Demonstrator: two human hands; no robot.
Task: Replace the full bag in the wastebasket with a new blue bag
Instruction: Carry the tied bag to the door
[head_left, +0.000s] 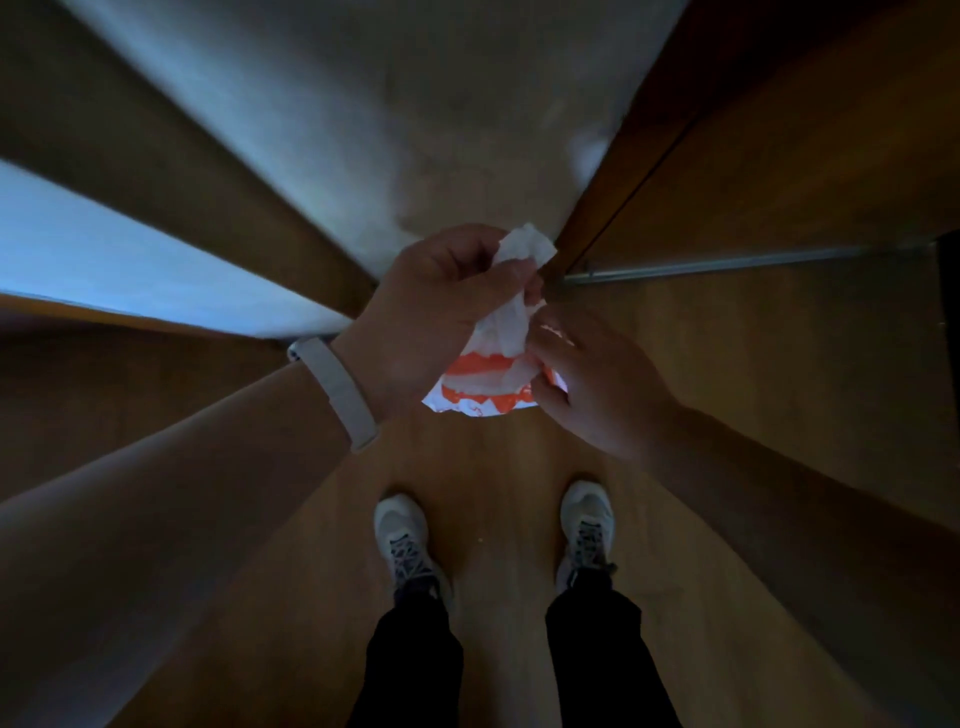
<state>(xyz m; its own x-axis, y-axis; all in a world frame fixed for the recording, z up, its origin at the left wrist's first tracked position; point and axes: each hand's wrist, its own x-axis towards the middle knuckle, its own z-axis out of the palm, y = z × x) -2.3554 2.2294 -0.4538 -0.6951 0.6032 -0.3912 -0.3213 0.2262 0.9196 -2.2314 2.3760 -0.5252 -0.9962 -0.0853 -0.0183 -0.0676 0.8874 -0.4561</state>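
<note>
A white plastic bag with orange print (485, 371) hangs between my hands at the middle of the view, above a wooden floor. My left hand (436, 306) pinches the bag's gathered white top, which sticks out above the fingers. My right hand (597, 379) holds the bag's right side lower down. A pale band is on my left wrist. No wastebasket and no blue bag are in view.
I stand in a dim, narrow passage. My two grey shoes (402, 535) are on the wooden floor below the bag. A pale wall (363, 104) rises ahead, a wooden door (779, 130) with a metal floor strip (727, 265) is at the right.
</note>
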